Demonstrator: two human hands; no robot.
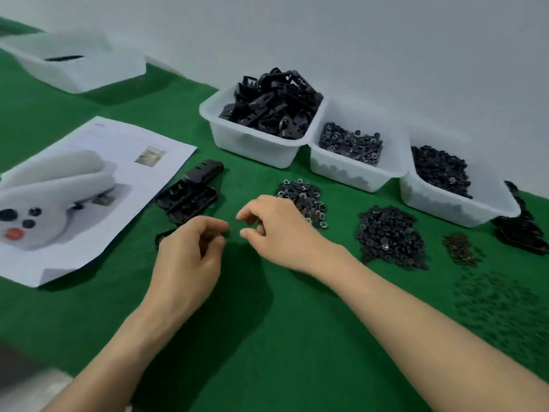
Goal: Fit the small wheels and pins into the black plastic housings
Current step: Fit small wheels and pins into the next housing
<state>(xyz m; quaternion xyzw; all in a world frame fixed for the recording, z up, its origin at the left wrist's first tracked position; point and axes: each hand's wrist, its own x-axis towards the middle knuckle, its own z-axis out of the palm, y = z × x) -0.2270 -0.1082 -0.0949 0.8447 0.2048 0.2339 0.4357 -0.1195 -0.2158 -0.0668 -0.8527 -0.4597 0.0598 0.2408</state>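
Note:
My left hand (190, 251) is curled over the green mat, its fingertips pinching a small dark part (227, 233) that is too blurred to name. It partly covers a black housing (162, 237). My right hand (273, 227) hovers just to the right, fingers bent, thumb and forefinger slightly apart with nothing visible between them. Several more black housings (190, 194) lie just beyond my hands. A heap of toothed wheels (303, 200) sits behind my right hand, and a heap of black wheels (389, 236) lies further right.
Three white bins stand at the back: housings (255, 144), small wheels (350, 173), dark parts (451, 209). Brown pins (460, 248), scattered rings (499, 301) and more housings (520, 230) lie right. A printed sheet (124, 144), foam roll (56, 179) and a white bin (89, 75) are left.

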